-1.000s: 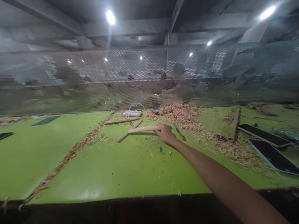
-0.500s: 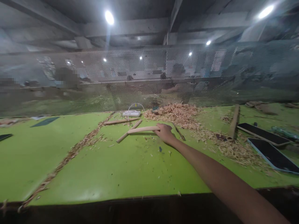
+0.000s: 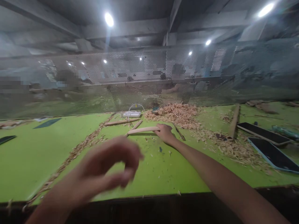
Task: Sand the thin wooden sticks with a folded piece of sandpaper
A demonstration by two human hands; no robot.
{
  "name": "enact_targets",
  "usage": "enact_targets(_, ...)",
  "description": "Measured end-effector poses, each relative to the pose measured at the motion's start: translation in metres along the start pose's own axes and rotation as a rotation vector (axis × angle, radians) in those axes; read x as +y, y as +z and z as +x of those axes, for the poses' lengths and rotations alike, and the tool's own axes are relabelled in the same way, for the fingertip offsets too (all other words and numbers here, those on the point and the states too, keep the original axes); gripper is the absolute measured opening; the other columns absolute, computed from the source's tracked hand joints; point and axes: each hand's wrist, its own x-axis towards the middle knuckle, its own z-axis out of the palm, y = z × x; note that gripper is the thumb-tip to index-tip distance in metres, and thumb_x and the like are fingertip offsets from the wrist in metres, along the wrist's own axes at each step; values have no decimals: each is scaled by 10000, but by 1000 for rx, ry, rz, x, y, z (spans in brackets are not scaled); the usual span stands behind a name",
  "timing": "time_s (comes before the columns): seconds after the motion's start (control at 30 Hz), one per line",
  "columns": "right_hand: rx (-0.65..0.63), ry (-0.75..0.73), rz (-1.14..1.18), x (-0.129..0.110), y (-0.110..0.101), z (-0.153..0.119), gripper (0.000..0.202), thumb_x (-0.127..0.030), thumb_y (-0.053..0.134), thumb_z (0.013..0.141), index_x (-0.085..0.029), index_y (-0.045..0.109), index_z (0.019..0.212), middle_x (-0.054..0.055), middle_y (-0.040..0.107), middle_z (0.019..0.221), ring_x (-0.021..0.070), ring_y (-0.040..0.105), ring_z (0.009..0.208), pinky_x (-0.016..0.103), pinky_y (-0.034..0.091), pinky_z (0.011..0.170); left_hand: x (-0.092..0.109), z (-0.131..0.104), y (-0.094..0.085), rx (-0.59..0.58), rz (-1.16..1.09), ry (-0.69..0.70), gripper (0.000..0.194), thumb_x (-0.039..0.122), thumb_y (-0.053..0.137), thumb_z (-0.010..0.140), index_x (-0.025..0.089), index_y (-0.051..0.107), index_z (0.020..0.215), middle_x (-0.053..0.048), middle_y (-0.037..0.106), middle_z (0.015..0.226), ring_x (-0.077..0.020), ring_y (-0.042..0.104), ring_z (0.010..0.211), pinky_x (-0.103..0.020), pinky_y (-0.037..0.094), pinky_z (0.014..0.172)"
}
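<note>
My right hand point(image 3: 164, 132) is closed round the right end of a pale, slightly curved wooden stick point(image 3: 143, 130). The stick's other end points left, over a darker wooden stick point(image 3: 137, 124) that lies slantwise on the green tabletop. In the foreground my left hand point(image 3: 109, 165) is raised above the table, smeared by motion. Its fingers are curled, with a gap between them and the thumb, and nothing shows in that gap. Just right of my right hand lies a thin dark tool point(image 3: 179, 132), its kind unclear.
Wood shavings point(image 3: 177, 113) are heaped before a perforated screen point(image 3: 140, 84). Nearby are a white box with a cable point(image 3: 132, 114) and a wooden stick point(image 3: 121, 122). To the right lie a wooden rod point(image 3: 234, 121) and two phones point(image 3: 263, 133). Shavings fill a seam point(image 3: 79, 151) at left.
My left hand has come into view from the lower left and reaches over the table. The right hand and the pale stick have stayed in place.
</note>
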Motion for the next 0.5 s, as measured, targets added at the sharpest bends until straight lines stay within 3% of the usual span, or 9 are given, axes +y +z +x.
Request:
enact_targets(0.1, 1, 0, 13, 0, 0, 0, 39, -200, 730, 967, -184, 753, 941, 61, 768, 895, 215, 661, 839, 314, 427, 814, -35, 75, -8, 27, 173, -34, 258, 415, 580, 1027, 203, 706, 1101, -73, 696, 913, -187, 634, 771, -340, 587, 678)
enact_targets(0.23, -8, 31, 75, 1, 1, 0, 69, -134, 706, 947, -185, 746, 923, 39, 740, 865, 204, 651, 821, 299, 438, 780, -101, 142, 10, -5, 466, -23, 211, 322, 607, 998, 163, 701, 1099, -145, 706, 1128, -233, 657, 936, -399, 596, 814)
enact_targets(0.3, -5, 44, 100, 1, 2, 0, 131, -73, 674, 933, -181, 743, 910, 36, 734, 845, 200, 653, 808, 287, 434, 749, -126, 159, 20, -37, 516, 22, 234, 348, 625, 1013, 159, 695, 1131, -164, 703, 1182, -243, 664, 986, -391, 590, 845)
enact_targets(0.4, -3, 51, 118, 1, 1, -1, 174, -34, 644, 924, -180, 737, 906, 38, 734, 831, 199, 662, 793, 279, 422, 716, -148, 173, 29, -117, 525, -6, 298, 441, 577, 1068, 168, 697, 1052, -143, 714, 1069, -197, 652, 823, -322, 559, 722)
enact_targets(0.5, 3, 58, 113, 0, -1, -1, 134, -76, 651, 955, -183, 732, 947, 35, 745, 857, 198, 664, 805, 280, 420, 741, -162, 175, 32, 11, 621, -21, 260, 413, 659, 1035, 164, 700, 1095, -144, 720, 1107, -210, 662, 856, -323, 539, 743)
